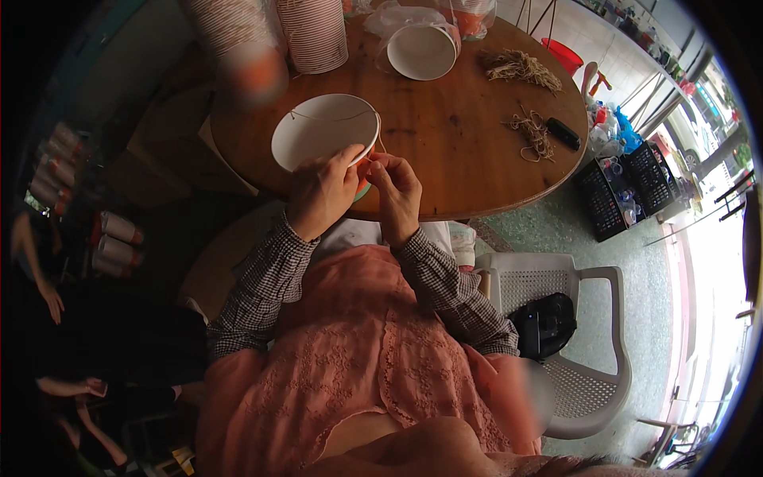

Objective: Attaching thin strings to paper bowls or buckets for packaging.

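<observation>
A paper bucket (pixel 322 126) lies tilted at the near edge of the round wooden table, its white inside facing up and orange and green showing on its outer wall. My left hand (pixel 324 191) is closed on its near right rim. Thin twine (pixel 381 133) runs inside from the far left wall and over the right rim. Just beside the left hand, my right hand (pixel 399 191) pinches the twine between thumb and fingers against the bucket's outer side. The fingers partly hide the spot where the twine meets the wall.
Tall stacks of paper buckets (pixel 314 36) stand at the far left, with another white bucket (pixel 421 52) beside plastic wrap. Twine bundles (pixel 520 69) and a black phone-like object (pixel 563 133) lie at right. Black crates (pixel 608 199) and a grey chair (pixel 588 274) stand nearby.
</observation>
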`<state>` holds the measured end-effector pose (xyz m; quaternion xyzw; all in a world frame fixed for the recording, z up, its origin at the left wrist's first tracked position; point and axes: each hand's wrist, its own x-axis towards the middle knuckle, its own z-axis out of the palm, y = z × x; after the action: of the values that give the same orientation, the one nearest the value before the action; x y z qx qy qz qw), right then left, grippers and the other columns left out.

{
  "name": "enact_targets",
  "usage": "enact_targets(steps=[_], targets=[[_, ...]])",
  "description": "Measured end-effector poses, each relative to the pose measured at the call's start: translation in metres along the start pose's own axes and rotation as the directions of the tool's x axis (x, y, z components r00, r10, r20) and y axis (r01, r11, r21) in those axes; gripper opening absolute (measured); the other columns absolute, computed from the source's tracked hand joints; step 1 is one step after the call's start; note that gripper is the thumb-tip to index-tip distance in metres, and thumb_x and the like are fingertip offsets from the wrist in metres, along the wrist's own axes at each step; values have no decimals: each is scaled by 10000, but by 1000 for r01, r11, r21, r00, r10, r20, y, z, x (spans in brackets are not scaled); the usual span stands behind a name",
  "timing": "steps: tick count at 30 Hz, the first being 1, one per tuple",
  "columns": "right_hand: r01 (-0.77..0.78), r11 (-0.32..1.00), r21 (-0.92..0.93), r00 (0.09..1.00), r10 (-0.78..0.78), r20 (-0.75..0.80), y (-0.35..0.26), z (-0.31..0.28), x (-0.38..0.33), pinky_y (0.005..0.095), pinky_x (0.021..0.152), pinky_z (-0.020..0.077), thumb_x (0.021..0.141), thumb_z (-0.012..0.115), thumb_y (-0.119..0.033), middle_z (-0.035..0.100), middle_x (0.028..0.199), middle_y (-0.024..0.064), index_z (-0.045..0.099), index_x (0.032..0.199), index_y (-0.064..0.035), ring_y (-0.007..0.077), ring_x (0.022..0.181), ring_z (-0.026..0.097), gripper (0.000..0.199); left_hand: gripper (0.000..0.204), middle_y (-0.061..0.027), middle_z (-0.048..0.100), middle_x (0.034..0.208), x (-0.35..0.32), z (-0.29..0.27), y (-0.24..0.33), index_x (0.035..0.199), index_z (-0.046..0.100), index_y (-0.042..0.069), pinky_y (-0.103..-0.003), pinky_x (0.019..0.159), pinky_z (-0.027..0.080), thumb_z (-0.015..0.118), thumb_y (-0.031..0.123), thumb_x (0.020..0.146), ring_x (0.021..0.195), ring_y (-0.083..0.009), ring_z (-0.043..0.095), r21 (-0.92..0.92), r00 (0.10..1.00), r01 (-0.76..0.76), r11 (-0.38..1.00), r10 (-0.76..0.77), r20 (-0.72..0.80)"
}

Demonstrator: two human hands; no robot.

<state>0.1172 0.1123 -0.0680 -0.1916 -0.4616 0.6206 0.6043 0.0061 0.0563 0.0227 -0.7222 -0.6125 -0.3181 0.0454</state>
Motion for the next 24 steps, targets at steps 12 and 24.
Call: enact_targets(steps=[12,24], targets=[[368,486,-793,907,-377,189,-50,-29,30,301,610,490,852,616,-35,612,856,142,628,906,-19,213,698,622,57,120,-171,632,913,-4,-2,-11,945,582,-12,-425,748,474,561,44,840,861,-369,602,-39,999,-31,999,31,-10],[341,755,-560,896,-80,438,-69,16,54,291,690,524,842,610,-22,679,849,75,619,958,-6,179,744,669,117,100,-156,621,787,3,-5,-36,952,572,-11,-333,647,489,574,61,882,710,-267,641,-347,997,-49,936,22,-79]])
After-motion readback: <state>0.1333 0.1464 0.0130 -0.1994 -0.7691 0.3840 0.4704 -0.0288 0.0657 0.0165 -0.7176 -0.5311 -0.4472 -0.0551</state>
